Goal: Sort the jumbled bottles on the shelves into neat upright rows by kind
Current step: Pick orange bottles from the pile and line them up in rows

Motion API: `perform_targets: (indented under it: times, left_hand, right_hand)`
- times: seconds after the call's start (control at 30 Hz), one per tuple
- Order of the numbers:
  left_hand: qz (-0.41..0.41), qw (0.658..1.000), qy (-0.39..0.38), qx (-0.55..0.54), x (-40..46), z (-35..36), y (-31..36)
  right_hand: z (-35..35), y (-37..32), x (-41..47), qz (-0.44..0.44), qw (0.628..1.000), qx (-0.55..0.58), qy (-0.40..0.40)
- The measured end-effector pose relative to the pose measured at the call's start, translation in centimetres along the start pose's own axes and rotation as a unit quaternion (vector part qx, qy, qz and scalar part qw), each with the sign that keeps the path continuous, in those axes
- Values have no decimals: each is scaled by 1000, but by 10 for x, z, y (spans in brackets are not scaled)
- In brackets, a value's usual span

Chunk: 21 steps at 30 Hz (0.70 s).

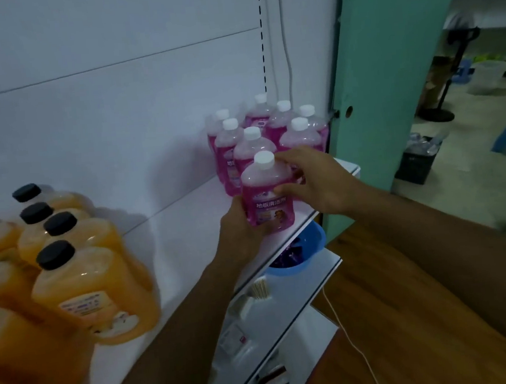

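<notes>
We held one pink bottle at the front of the top shelf.
Our left hand and right hand wrapped its sides. It looked full, heavy and slippery, so the wide middle seemed the best place to hold.

a blue bowl with something purple in it sits on the lower shelf, near a bundle of toothpicks. to the right stand a teal pillar, a wooden floor crossed by a thin white cord, and a black crate beyond.
</notes>
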<state>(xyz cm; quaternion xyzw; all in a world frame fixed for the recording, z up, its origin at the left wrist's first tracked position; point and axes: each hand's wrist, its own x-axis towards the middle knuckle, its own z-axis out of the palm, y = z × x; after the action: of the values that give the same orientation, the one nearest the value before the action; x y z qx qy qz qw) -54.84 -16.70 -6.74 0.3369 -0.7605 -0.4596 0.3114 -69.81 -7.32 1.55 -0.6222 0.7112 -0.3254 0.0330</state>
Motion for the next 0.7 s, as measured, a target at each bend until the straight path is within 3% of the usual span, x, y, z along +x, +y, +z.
perform_targets:
  times: [0.13, 0.37, 0.57, 0.7]
  left_hand:
    - [-14, 999, 40, 23, 17, 8, -11]
    - [-4, 998, 26, 53, 15, 10, -7]
    - [-32, 987, -24, 158, -24, -11, -7]
    - [-23, 970, -42, 240, -67, -37, -2]
  right_hand:
    - [3, 12, 16, 11, 999, -32, 16]
    - [13, 11, 20, 43, 995, -85, 37]
    - [13, -25, 10, -79, 978, -133, 140]
    - [33, -68, 5, -144, 978, -115, 100]
